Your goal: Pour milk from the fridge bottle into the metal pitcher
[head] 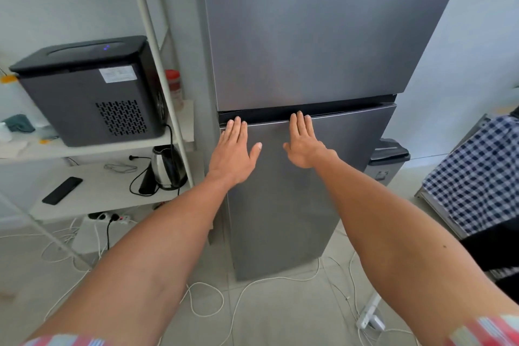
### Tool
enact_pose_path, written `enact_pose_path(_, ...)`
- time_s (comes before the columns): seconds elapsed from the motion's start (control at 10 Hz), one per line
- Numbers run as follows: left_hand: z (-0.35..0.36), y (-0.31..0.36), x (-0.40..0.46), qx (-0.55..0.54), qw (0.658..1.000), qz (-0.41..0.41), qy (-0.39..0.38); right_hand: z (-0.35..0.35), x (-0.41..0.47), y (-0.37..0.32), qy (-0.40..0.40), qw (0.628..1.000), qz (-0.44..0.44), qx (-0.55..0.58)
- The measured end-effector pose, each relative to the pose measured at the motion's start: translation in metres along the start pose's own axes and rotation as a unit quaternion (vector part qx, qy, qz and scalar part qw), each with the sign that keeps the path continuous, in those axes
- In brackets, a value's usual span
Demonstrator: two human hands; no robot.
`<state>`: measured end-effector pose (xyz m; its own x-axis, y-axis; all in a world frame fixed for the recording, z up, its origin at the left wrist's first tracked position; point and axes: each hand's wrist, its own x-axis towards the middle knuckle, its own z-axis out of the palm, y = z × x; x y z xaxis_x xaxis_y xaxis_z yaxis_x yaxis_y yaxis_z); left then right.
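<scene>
A tall grey two-door fridge (pixel 306 36) stands straight ahead with both doors closed. My left hand (pixel 234 149) lies flat, fingers spread, on the top left of the lower door (pixel 283 205), fingertips at the dark gap between the doors. My right hand (pixel 304 143) lies flat beside it, fingertips at the same gap. Neither hand holds anything. No milk bottle or metal pitcher is in view.
A white shelf rack (pixel 92 149) on the left carries a dark boxy appliance (pixel 87 93), a red-lidded jar (pixel 174 87), a steel kettle (pixel 167 167) and a black phone (pixel 62 190). White cables (pixel 213 298) trail over the floor. A bin (pixel 389 160) and checked cloth (pixel 477 171) are at right.
</scene>
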<state>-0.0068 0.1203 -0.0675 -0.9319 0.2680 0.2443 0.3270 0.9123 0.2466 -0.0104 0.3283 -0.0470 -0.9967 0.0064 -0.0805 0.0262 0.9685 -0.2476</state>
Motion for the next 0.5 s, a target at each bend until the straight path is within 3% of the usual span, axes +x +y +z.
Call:
enact_pose_path(0.3, 0.0, -0.012, 0.012, -0.014, 1.0, 0.016, -0.006, -0.005, 0.008, -0.005, -0.025, 1.0, 0.014, -0.008)
enact_pose_path(0.5, -0.002, -0.011, 0.013, -0.031, 0.999, 0.017, 0.009, -0.008, -0.002, -0.005, 0.03, 0.998, -0.01, 0.057)
